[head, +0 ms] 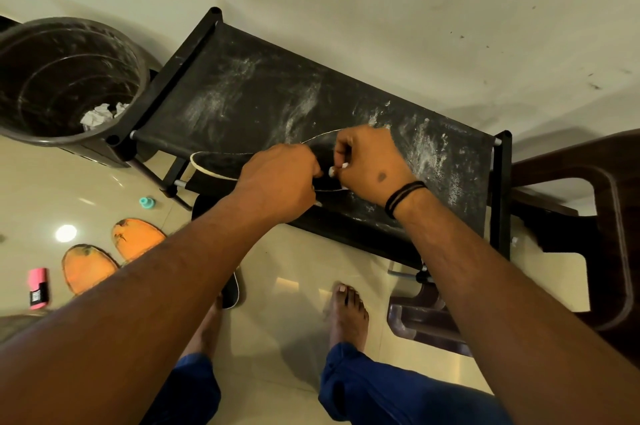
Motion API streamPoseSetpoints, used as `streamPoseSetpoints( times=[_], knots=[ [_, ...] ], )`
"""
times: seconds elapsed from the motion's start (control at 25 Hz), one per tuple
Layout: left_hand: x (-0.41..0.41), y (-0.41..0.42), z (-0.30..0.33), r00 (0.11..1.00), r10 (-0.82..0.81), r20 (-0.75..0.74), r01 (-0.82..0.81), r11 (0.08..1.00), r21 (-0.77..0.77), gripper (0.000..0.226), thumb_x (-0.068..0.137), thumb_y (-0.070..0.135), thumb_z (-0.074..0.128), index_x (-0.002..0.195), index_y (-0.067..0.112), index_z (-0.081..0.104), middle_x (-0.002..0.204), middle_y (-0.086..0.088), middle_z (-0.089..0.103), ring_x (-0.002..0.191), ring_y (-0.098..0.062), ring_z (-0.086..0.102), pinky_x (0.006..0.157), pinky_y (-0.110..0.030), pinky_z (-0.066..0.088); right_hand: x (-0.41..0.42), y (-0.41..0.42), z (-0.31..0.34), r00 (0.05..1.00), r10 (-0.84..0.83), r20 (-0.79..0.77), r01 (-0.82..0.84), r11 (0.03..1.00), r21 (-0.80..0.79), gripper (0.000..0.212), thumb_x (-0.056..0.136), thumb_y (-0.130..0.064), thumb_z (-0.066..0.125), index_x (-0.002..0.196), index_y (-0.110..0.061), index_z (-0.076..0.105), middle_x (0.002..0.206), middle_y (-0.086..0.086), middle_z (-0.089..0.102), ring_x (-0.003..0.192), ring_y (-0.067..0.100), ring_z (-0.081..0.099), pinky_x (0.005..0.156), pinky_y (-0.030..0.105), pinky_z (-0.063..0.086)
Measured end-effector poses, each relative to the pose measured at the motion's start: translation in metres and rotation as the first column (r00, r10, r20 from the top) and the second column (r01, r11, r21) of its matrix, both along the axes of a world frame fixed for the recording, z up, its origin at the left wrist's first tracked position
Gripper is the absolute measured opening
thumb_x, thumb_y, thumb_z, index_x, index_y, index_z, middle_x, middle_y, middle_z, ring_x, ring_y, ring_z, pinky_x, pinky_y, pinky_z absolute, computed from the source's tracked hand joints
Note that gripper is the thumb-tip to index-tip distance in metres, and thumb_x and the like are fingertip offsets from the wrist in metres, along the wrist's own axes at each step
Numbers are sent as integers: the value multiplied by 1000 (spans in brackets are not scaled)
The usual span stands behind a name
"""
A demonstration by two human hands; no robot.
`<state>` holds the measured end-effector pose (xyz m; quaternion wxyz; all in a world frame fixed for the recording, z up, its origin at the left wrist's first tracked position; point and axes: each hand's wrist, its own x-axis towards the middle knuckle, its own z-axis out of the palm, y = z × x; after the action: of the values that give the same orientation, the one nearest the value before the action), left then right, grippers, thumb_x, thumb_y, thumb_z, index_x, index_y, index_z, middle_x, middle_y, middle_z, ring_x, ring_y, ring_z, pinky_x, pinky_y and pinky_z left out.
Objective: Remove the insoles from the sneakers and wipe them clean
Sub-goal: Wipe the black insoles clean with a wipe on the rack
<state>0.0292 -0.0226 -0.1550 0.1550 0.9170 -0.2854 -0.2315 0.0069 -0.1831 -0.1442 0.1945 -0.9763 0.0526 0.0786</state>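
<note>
Black insole (221,164) lies on dusty black rack top (263,92), our desk here. Long axis runs 9-to-3; free end at 9 o'clock from both grips. Left hand (280,178) and right hand (370,164) curl onto its 3 o'clock end; what the fingers pinch, we cannot tell. Left hand nearer free end. Two orange insoles (114,254) on floor at 8 o'clock.

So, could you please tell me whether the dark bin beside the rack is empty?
Not empty: crumpled white paper lies at the bottom of the upright bin.
</note>
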Motion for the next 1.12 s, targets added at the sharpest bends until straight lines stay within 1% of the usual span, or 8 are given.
streamPoseSetpoints(
  times=[0.08, 0.24, 0.4, 0.48, 0.64, 0.72, 0.88, 1.12],
  knots=[
    [1, -1, 0, 1000, 2, -3, -2, 1000, 19, 29, 94, 23, 61, 121, 33, 66, 105, 3, 64, 89, -16, 61, 86, -36, 55, -1, 6, -3, 999, 30, 36, -30, 999, 16, 20, 72, -3, 71, 68, -19, 59, 73, -4, 63, 72, 14, 61, 69, 31, 56],
    [2, 0, 1, 1000, -1, -21, 1, 1000, -13, 39, 94, 23, 62, 131, 34, 62, 122, 3, 64, 105, -19, 60, 94, -42, 53, 1, -15, -3, 985, -159, 70, 156, 987, 44, 19, 74, -5, 75, 69, -15, 60, 70, -5, 61, 67, 11, 58, 67, 27, 54],
    [0, 0, 2, 1000, 10, 1, -10, 1000, -5, 32, 92, 23, 63, 123, 33, 67, 108, 3, 65, 93, -17, 61, 88, -39, 55, -2, -6, 6, 997, 22, -72, -18, 998, 68, 20, 72, -5, 78, 67, -16, 62, 70, -6, 61, 65, 6, 56, 59, 15, 45],
    [0, -1, 2, 1000, 10, 3, -10, 1000, 14, 29, 93, 22, 62, 119, 32, 68, 102, 3, 64, 88, -16, 61, 86, -38, 56, -2, 2, 2, 999, 42, -19, -41, 997, 67, 18, 72, -4, 76, 69, -16, 63, 71, -6, 60, 68, 10, 59, 62, 20, 51],
    [1, -2, 3, 1000, 9, -23, -9, 1000, -1, 39, 92, 22, 63, 129, 35, 63, 118, 3, 64, 102, -20, 61, 93, -42, 54, 1, -16, -2, 988, -142, 66, 139, 989, 41, 16, 74, -6, 73, 69, -15, 61, 72, -4, 60, 70, 14, 59, 66, 26, 51],
    [1, -1, 4, 1000, 14, -21, -14, 1000, -6, 38, 92, 23, 64, 127, 35, 64, 118, 3, 64, 103, -20, 61, 93, -43, 54, 0, -18, 0, 992, -121, 41, 121, 993, 1, 23, 73, -4, 73, 64, -18, 57, 70, -6, 58, 67, 11, 58, 63, 24, 49],
    [0, -2, 8, 999, 36, -18, -36, 999, 27, 21, 92, 21, 63, 110, 28, 69, 94, 2, 64, 84, -17, 61, 85, -39, 56, 0, 8, 2, 998, 67, -14, -66, 997, 48, 22, 70, 1, 69, 65, -18, 60, 69, -7, 60, 70, 12, 60, 67, 28, 55],
    [-1, -2, 22, 995, 87, -53, -86, 996, 19, 30, 93, 23, 66, 123, 25, 68, 106, -2, 67, 90, -18, 62, 88, -36, 55, 4, -6, -6, 994, -87, 73, 83, 995, 59, 17, 73, -4, 75, 71, -14, 62, 72, -6, 58, 70, 12, 58, 67, 25, 51]
  ],
)
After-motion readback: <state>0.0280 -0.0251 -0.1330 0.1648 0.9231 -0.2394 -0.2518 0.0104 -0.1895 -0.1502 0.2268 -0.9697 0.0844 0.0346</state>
